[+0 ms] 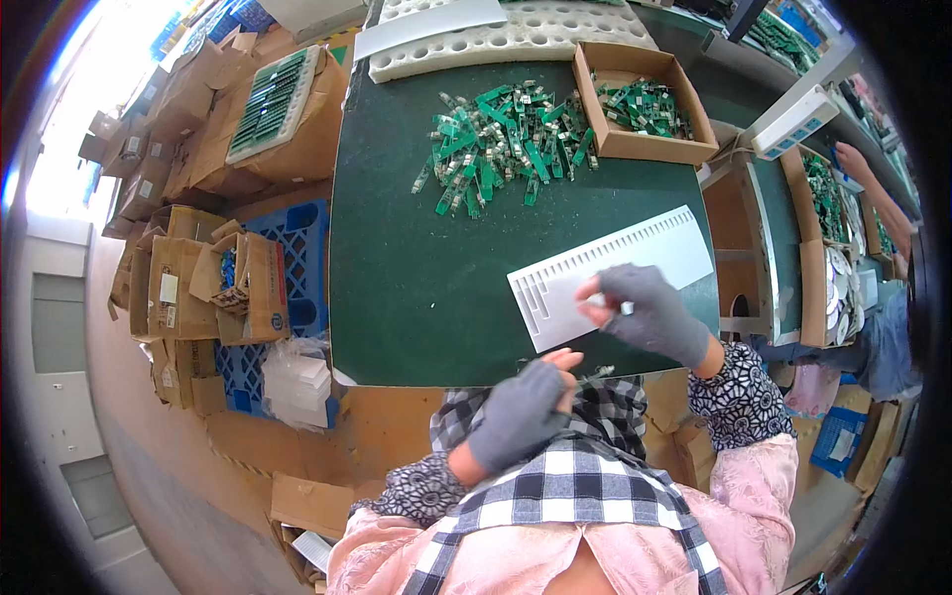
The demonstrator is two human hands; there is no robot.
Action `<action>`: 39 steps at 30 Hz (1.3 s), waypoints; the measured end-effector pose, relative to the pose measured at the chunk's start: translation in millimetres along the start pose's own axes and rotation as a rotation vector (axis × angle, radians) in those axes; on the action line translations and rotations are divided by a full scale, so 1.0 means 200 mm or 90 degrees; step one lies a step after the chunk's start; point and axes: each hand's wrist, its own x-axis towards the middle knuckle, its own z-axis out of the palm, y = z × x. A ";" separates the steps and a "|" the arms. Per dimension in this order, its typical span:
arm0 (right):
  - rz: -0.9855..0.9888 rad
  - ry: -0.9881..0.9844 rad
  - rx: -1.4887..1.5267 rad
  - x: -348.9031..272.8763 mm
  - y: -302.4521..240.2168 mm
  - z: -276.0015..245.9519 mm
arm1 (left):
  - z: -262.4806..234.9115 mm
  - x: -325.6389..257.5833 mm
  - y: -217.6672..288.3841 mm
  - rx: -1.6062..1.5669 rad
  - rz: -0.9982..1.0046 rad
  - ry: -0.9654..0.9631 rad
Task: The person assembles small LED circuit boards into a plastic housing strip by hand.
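A white slotted plate (669,253) lies slantwise on the green table, with a row of notches along its far edge and longer slots at its left end. Above its near edge is my right hand (650,315) in a grey fingerless glove, fingers curled together around a small pale piece that I cannot make out. My left hand (526,412), gloved alike, is closed at the table's front edge; whatever its fingers hold is hidden. Beyond the plate spreads a loose pile of small green circuit boards (511,139) with metal connectors.
At the back right of the table (397,288) stands a cardboard box (650,149) of green boards. White foam trays (540,35) line the far edge. Cartons and a blue pallet (315,258) stand left. On the right, another person's arm (878,188) reaches over a neighbouring bench.
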 end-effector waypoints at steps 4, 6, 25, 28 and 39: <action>-0.192 -0.165 -0.162 0.04 0.07 0.20 | 0.16 -0.07 -0.04 0.145 0.005 -0.083; -0.191 -0.181 -0.238 0.06 0.10 0.24 | 0.20 -0.09 -0.07 0.219 -0.007 -0.053; -0.203 -0.480 -0.367 0.24 -0.01 0.29 | 0.21 -0.09 -0.07 0.224 -0.059 -0.070; -0.228 -0.365 -0.130 0.22 0.03 0.17 | 0.19 -0.08 -0.06 0.208 -0.030 -0.032; 0.042 -0.249 0.236 0.11 0.12 0.20 | 0.10 -0.08 -0.03 0.171 0.042 -0.027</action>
